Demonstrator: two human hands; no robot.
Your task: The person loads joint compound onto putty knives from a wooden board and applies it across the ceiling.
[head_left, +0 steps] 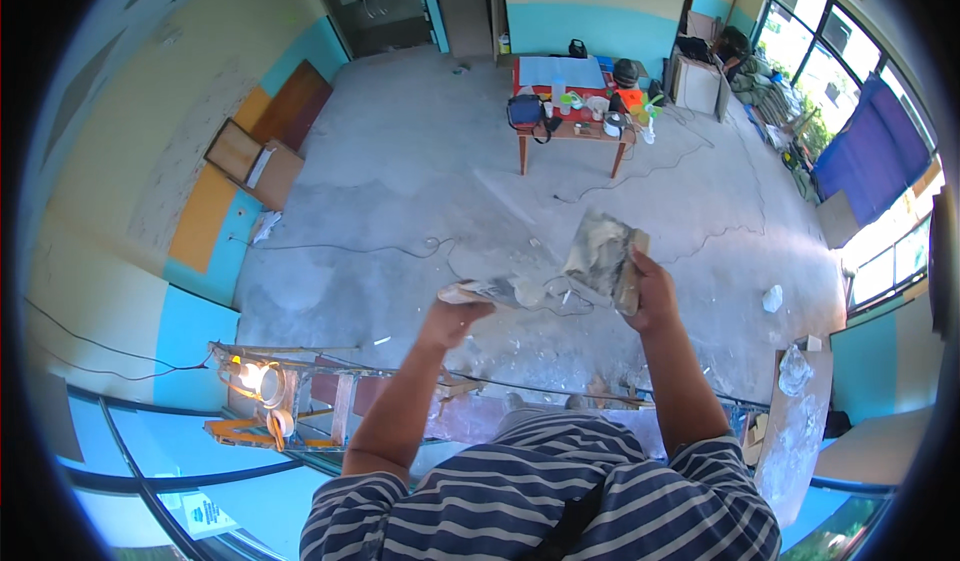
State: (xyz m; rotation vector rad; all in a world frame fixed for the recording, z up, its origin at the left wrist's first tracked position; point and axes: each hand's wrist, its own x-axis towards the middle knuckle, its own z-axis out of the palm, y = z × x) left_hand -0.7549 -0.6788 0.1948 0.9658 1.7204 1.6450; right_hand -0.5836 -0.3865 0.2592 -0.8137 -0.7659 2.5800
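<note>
As I watch from afar through the head camera, I see both of the person's hands raised in front of the striped shirt [500, 491], each with something in its grasp. I have the left hand [458, 323] curled around the near end of a flat, pale-smeared tool [497, 289], whose blade points across toward the other hand. I have the right hand [655, 291] gripping a squarish board [597, 253] by its right edge, with the thumb uppermost; the board tilts, and a thick grey-white paste covers much of its face. I make out the blade's far end just beside the board's lower left side, but I cannot tell whether the two touch.

Below both hands I see the grey floor [400, 186], scattered with white scraps. Beyond the left hand a dark cable [360, 249] runs across it, and farther off to that hand's left some brown panels [290, 111] lean against the wall. Nearer me, low to the left of the left hand, a lamp [262, 379] glows. Well ahead of the right hand I find a wooden table [590, 141] bearing a dark blue bag [526, 111]. To the right hand's right, a whitish crumpled lump [773, 299] lies on the floor, and a purple cloth [875, 146] hangs by the windows farther away.
</note>
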